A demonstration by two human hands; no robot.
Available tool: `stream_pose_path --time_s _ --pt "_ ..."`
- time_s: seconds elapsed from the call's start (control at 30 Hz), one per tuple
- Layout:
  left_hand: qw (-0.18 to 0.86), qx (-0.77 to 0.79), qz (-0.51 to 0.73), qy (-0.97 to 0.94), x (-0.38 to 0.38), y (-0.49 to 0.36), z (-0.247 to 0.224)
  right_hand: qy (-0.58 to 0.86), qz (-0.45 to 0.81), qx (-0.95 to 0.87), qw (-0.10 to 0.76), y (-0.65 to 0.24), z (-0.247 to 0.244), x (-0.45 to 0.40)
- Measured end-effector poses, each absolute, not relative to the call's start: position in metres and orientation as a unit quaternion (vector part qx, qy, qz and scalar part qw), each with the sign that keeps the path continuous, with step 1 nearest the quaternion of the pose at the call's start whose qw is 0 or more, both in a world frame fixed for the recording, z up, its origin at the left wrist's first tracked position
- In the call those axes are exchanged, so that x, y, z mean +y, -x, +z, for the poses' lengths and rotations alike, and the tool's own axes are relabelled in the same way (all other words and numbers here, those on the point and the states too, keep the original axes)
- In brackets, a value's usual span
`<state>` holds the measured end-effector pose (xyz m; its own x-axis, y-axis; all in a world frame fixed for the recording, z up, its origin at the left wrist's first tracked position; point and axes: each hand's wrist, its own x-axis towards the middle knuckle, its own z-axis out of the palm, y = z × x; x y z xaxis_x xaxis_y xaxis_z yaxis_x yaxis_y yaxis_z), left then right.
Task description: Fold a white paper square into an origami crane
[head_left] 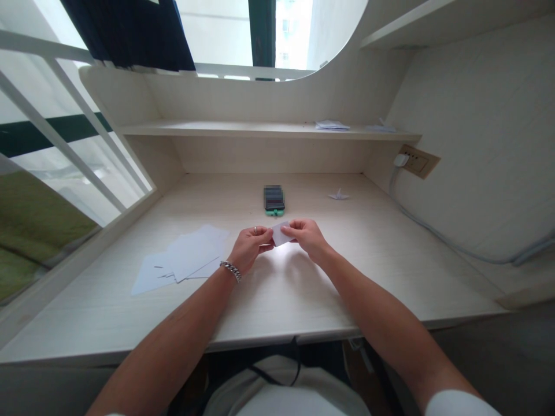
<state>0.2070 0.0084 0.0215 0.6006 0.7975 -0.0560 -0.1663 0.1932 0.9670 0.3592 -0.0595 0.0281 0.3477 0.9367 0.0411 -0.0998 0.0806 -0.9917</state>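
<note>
A small piece of folded white paper (281, 234) is held up just above the desk between both hands. My left hand (251, 245), with a ring and a chain bracelet, pinches its left edge between thumb and fingers. On the other side, my right hand (307, 236) grips the right part with thumb and forefinger. Just beyond the paper lies a phone (274, 199) in a green-edged case, its screen blurred. A small folded paper figure (339, 195) sits farther right on the desk.
Loose white sheets (191, 254) overlap on the left of the desk (277, 312). Folded papers (332, 125) lie on the shelf (243, 128) at the back. A cable (416, 216) runs from the wall socket (418, 161) along the right wall.
</note>
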Motion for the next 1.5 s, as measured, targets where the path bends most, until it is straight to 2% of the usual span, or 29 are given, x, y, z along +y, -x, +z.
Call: stream_pose_path --time_s 0.63,0.8,1.0,1.17,1.33,1.5 --pt "0.66 0.299 0.386 -0.57 0.008 -0.206 0.025 0.526 0.44 -0.371 0.625 -0.3654 0.0295 -0.0603" --pt "0.647 0.297 0.334 -0.618 0.0067 -0.2059 0.0236 0.524 0.447 -0.39 0.612 -0.3662 0.0283 -0.0602" --pt "0.663 0.266 0.336 -0.614 0.0091 -0.2055 0.0209 0.519 0.451 -0.41 0.599 -0.3627 0.0281 -0.0601" --pt "0.606 0.286 0.375 -0.641 0.011 -0.2038 0.0224 0.522 0.451 -0.41 0.597 -0.365 0.028 -0.0608" --pt "0.58 0.259 0.306 -0.71 0.0119 -0.2038 0.0188 0.518 0.456 -0.422 0.588 -0.3654 0.0263 -0.0606" --pt "0.576 0.26 0.297 -0.716 0.012 -0.2038 0.0159 0.525 0.427 -0.42 0.605 -0.3635 0.0254 -0.0609"
